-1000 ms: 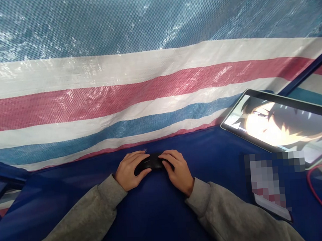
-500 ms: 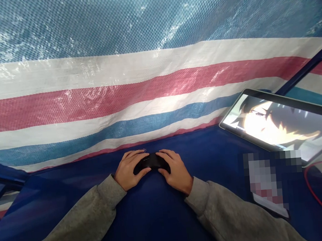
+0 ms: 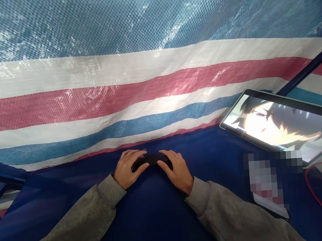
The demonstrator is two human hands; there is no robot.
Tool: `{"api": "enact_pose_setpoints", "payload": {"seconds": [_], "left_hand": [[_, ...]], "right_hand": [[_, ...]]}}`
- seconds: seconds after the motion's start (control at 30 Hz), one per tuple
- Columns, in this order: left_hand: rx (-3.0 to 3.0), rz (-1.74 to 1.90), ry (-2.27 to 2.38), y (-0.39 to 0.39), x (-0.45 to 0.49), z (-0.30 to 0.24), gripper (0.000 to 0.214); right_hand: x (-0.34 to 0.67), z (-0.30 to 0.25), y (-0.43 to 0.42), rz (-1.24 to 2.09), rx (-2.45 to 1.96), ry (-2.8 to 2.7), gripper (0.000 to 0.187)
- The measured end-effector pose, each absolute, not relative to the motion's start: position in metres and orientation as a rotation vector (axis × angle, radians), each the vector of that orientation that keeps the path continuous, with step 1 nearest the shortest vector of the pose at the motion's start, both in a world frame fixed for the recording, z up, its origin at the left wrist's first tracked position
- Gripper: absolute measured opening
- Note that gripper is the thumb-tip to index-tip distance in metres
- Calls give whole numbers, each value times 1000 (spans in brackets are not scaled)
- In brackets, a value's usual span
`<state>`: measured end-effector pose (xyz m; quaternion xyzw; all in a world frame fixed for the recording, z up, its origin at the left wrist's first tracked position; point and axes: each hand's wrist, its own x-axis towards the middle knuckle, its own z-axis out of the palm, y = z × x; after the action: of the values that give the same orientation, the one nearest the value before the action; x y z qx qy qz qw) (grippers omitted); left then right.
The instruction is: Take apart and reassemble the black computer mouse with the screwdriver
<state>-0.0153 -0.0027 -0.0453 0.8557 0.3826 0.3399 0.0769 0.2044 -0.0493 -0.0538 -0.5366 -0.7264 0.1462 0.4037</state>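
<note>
A small black elongated object (image 3: 153, 159) with rounded ends lies crosswise between my two hands, at or just above the blue tabletop; its exact kind I cannot make out. My left hand (image 3: 127, 168) grips its left end, thumb on the near side and fingers over the far side. At the other end my right hand (image 3: 178, 169) holds it the same way, the thumb pressed along its near edge. Both palms cover the ends. A thin, clear scrap shows by my left fingertips, too small to name.
A tablet-like screen (image 3: 282, 123) with a cartoon picture leans at the right. Nearer stands a phone-like thing (image 3: 270, 205), partly blurred out. A red cable (image 3: 317, 196) curves at the right edge. Striped plastic sheeting (image 3: 137, 92) hangs behind the blue tabletop (image 3: 153, 216); blue frame bars (image 3: 305, 70) flank it.
The black object has tilted, so its upper face shows less and a narrower dark edge faces me. My fingers and thumbs have shifted slightly on its ends.
</note>
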Motion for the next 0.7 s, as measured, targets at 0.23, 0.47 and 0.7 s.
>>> {"api": "enact_pose_setpoints", "payload": {"seconds": [0.23,0.47,0.7], "left_hand": [[2517,1023,1237,1,-16,-45,30],[2553,987,1264,2,-17,-44,32],[2533,1029,1291,2,-16,-43,28]], "right_hand": [[205,-55,-49,424,-1325,-1830,36],[204,-55,-52,288,-1210,-2010,69],[205,-56,-50,281,-1186,-2066,51]]}}
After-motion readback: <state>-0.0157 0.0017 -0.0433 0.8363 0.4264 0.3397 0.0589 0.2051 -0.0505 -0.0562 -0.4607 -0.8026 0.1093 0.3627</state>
